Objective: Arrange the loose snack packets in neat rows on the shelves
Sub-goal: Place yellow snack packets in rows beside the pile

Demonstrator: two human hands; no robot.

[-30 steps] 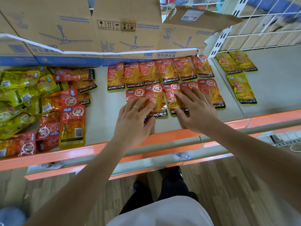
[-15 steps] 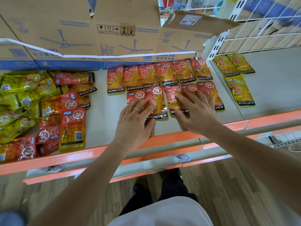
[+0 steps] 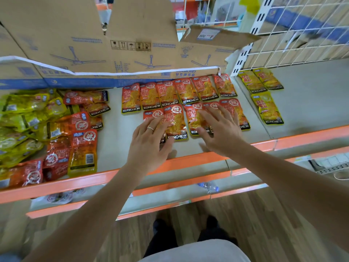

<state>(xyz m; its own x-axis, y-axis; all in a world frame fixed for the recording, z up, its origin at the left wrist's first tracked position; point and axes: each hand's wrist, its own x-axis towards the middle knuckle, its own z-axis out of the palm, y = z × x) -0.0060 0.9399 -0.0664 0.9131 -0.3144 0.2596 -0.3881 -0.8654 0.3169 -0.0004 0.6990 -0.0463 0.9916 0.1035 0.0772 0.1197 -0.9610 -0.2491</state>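
Observation:
A back row of several red KONCHEW snack packets [image 3: 177,93] lies flat on the grey shelf [image 3: 113,140]. In front of it runs a second, shorter row of red packets [image 3: 175,121]. My left hand [image 3: 149,142], with a ring, rests flat with straight fingers on the left end of this front row. My right hand [image 3: 219,127] lies flat with spread fingers on the packets at the row's right end. A loose heap of red packets [image 3: 75,140] and yellow packets [image 3: 22,118] fills the shelf's left side.
Three yellow packets [image 3: 267,107] lie on the neighbouring shelf section to the right. A large cardboard box [image 3: 113,46] stands behind the rows. A white wire grid [image 3: 302,31] backs the right section. The orange shelf edge [image 3: 188,161] runs below my hands, with lower shelves beneath.
Both hands stay flat on the front row; the right hand has slid a little to the right over the packets. The camera has tilted slightly.

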